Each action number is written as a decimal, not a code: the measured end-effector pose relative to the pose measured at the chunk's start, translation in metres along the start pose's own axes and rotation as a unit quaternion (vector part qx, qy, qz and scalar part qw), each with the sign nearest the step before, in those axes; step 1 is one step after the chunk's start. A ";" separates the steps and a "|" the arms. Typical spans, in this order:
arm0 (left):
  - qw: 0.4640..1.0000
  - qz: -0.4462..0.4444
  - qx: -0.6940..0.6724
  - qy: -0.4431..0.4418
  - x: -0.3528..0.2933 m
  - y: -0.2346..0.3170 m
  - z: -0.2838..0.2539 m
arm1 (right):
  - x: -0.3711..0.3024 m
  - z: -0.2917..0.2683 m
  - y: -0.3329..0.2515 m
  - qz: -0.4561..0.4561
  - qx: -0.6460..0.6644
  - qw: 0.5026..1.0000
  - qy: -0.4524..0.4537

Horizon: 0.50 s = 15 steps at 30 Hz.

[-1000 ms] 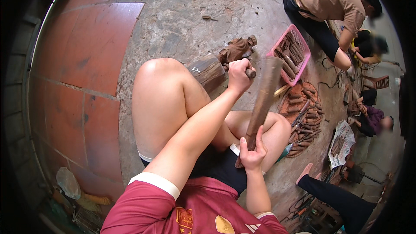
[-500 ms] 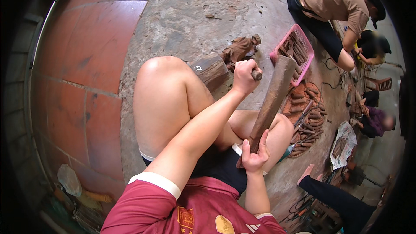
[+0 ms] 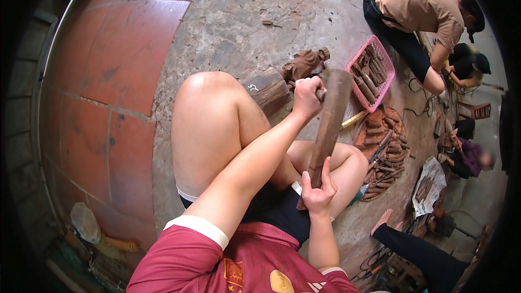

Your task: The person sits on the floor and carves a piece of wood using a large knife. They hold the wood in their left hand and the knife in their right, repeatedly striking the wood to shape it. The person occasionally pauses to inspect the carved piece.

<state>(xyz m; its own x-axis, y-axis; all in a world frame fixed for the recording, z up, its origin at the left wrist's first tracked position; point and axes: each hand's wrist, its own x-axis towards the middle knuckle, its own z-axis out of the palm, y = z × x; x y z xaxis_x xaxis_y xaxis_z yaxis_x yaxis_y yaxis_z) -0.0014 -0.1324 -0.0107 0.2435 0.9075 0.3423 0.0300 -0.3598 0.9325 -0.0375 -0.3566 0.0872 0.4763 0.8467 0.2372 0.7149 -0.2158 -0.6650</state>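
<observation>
My left hand (image 3: 308,99) is closed around a chisel (image 3: 321,95). Only the butt of its round wooden handle shows; the blade is hidden behind the fist. My right hand (image 3: 319,191) grips the narrow end of a long, dark brown wooden mallet (image 3: 331,116), thumb and forefinger lying along it. The mallet's thick end is up beside the chisel's butt; I cannot tell whether they touch. Beyond my left knee lies a brown wood block (image 3: 265,92) with a white mark. A brown carved wooden piece (image 3: 305,65) rests past it, near my left fist.
A pink plastic basket (image 3: 386,88) of wooden-handled tools stands to the right, a yellow handle (image 3: 354,120) beside it. Several more tools lie on an orange mat (image 3: 369,139). A person in a tan shirt (image 3: 418,0) bends over at far right. Red tiles (image 3: 81,141) cover the left floor.
The mallet's thick end has swung left, from over the basket to beside the chisel's butt. The yellow handle near the basket has come into sight. My left hand has barely moved.
</observation>
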 end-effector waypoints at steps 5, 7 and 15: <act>0.999 0.023 0.029 0.016 -0.002 0.000 0.001 | -0.001 0.006 0.004 0.024 0.001 1.000 0.002; 0.999 0.026 0.023 0.022 0.002 0.001 0.003 | 0.002 0.003 0.004 0.048 0.010 0.999 -0.005; 0.998 0.031 0.046 0.027 0.001 0.000 0.007 | 0.009 -0.010 0.004 0.082 0.035 0.996 -0.004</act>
<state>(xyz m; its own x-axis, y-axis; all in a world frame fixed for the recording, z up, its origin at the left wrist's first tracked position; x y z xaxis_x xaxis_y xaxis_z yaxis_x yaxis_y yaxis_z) 0.0055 -0.1327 -0.0107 0.1959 0.8921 0.4072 0.1067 -0.4321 0.8955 -0.0253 -0.3548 0.0942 0.5796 0.8067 0.1157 0.5907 -0.3181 -0.7416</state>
